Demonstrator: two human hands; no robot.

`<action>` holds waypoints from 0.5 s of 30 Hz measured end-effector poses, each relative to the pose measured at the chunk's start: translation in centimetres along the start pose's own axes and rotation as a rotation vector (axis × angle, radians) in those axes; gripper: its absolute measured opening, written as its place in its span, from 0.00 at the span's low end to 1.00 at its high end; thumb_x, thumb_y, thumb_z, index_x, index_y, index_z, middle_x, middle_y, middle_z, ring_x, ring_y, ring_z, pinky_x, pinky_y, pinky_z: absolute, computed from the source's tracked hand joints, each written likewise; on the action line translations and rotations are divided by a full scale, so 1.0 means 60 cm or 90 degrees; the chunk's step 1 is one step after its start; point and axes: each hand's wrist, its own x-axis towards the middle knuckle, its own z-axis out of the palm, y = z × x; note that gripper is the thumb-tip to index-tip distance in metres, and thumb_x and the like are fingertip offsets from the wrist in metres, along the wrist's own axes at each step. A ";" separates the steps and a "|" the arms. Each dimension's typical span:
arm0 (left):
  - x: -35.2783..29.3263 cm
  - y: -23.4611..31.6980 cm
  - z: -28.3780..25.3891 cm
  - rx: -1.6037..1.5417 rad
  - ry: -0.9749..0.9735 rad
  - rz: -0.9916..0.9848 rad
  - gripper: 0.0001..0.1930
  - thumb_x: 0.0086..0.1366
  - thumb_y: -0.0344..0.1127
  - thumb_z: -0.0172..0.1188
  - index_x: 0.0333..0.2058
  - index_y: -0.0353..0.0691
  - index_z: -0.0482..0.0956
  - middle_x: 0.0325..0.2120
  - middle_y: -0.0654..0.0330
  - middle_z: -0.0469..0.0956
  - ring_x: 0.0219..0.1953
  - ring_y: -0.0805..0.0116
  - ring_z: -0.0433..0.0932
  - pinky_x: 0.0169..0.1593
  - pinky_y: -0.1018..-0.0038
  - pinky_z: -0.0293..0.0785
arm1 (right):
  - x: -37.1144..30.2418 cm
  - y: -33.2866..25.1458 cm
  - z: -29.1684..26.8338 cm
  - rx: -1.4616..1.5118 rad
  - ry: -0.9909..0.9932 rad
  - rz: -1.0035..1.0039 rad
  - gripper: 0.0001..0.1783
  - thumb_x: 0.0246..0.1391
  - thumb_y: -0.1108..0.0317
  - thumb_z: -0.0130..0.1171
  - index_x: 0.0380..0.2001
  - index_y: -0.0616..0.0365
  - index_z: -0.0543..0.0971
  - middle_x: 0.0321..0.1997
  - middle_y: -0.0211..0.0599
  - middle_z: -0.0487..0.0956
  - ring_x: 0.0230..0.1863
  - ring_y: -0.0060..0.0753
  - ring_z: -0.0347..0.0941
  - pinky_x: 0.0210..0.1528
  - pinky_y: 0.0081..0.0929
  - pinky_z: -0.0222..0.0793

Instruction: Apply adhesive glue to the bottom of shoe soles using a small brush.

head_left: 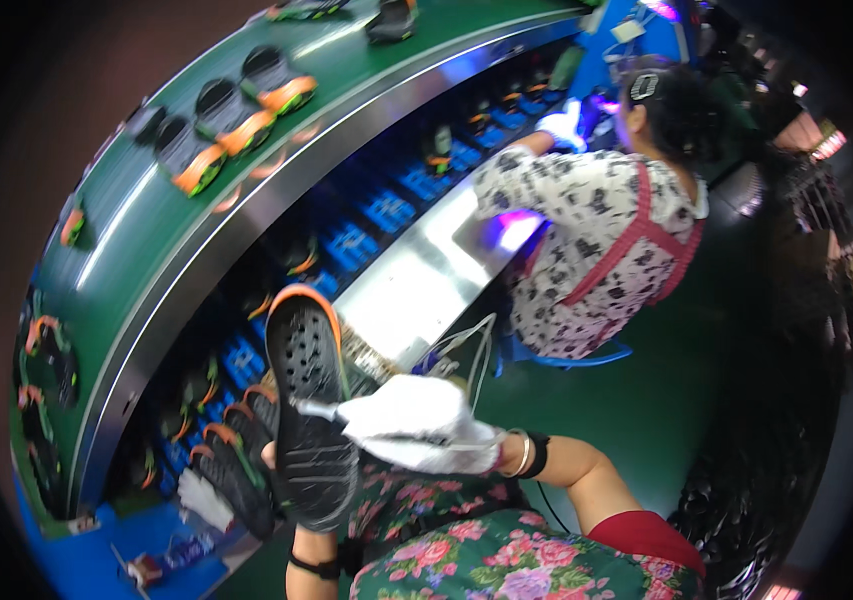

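Observation:
A black shoe sole [308, 430] with an orange rim at the toe is held upright in front of me, its perforated, ridged side showing. My left hand [268, 456] grips it from behind; most of its fingers are hidden by the sole. My right hand [411, 420], in a white glove, is closed around a thin pale tool [318, 409] whose tip is at the middle of the sole. Whether the tip touches the surface I cannot tell. More black soles with orange edges [236, 465] stand in a row just left of the held one.
A green conveyor belt [136, 240] curves along the left, carrying several grey-and-orange shoes [236, 115]. Blue racks [386, 212] with shoe parts run beneath it. A metal work surface [426, 270] lies ahead. A co-worker [586, 220] sits at the right. A white glove [204, 500] lies lower left.

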 end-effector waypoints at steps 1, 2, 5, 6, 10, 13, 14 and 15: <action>-0.035 0.017 0.004 0.375 0.284 0.168 0.41 0.58 0.53 0.54 0.67 0.33 0.67 0.59 0.44 0.76 0.55 0.56 0.79 0.60 0.54 0.75 | 0.006 0.000 -0.005 -0.026 -0.011 -0.025 0.17 0.51 0.75 0.73 0.46 0.57 0.86 0.38 0.34 0.86 0.33 0.35 0.81 0.36 0.30 0.77; 0.030 -0.027 0.005 0.451 0.339 0.282 0.45 0.55 0.56 0.54 0.68 0.35 0.67 0.59 0.43 0.76 0.55 0.50 0.80 0.59 0.54 0.77 | 0.011 0.008 -0.013 -0.057 -0.018 -0.046 0.17 0.50 0.75 0.73 0.46 0.58 0.86 0.40 0.35 0.86 0.34 0.35 0.81 0.37 0.30 0.78; 0.021 -0.035 -0.018 0.512 0.447 0.330 0.45 0.66 0.69 0.55 0.70 0.41 0.65 0.63 0.50 0.74 0.61 0.48 0.77 0.66 0.49 0.72 | 0.030 0.008 -0.022 -0.029 -0.053 -0.062 0.17 0.48 0.76 0.73 0.44 0.58 0.87 0.44 0.39 0.88 0.36 0.38 0.83 0.38 0.32 0.78; 0.036 -0.043 -0.013 0.534 0.449 0.322 0.46 0.67 0.71 0.54 0.72 0.42 0.63 0.67 0.51 0.71 0.65 0.49 0.73 0.70 0.48 0.67 | 0.038 0.007 -0.022 -0.029 -0.046 -0.042 0.16 0.48 0.76 0.73 0.43 0.58 0.87 0.43 0.39 0.88 0.37 0.38 0.84 0.38 0.32 0.78; 0.028 -0.049 -0.019 0.334 0.369 0.302 0.47 0.68 0.72 0.52 0.74 0.46 0.58 0.72 0.52 0.62 0.73 0.49 0.62 0.76 0.46 0.55 | 0.063 0.012 -0.006 -0.113 -0.045 -0.122 0.15 0.47 0.74 0.73 0.41 0.52 0.89 0.44 0.37 0.88 0.39 0.37 0.84 0.40 0.32 0.78; 0.047 -0.068 -0.015 0.277 0.309 0.280 0.49 0.68 0.75 0.48 0.75 0.45 0.55 0.73 0.49 0.60 0.73 0.46 0.61 0.76 0.44 0.55 | 0.070 0.018 0.008 -0.150 -0.080 -0.161 0.17 0.49 0.74 0.71 0.45 0.54 0.88 0.48 0.38 0.88 0.44 0.38 0.85 0.43 0.34 0.79; 0.051 -0.075 -0.014 0.232 0.297 0.274 0.49 0.68 0.76 0.47 0.75 0.46 0.55 0.73 0.49 0.59 0.73 0.46 0.61 0.75 0.44 0.55 | 0.072 0.020 0.013 -0.142 -0.080 -0.157 0.17 0.49 0.74 0.71 0.45 0.54 0.88 0.48 0.38 0.88 0.44 0.38 0.85 0.43 0.34 0.79; 0.050 -0.079 -0.011 0.234 0.302 0.252 0.48 0.69 0.75 0.45 0.75 0.46 0.54 0.73 0.49 0.59 0.73 0.46 0.61 0.75 0.44 0.56 | 0.074 0.020 0.018 -0.165 -0.078 -0.179 0.19 0.49 0.74 0.70 0.47 0.56 0.87 0.50 0.40 0.87 0.46 0.39 0.84 0.45 0.34 0.79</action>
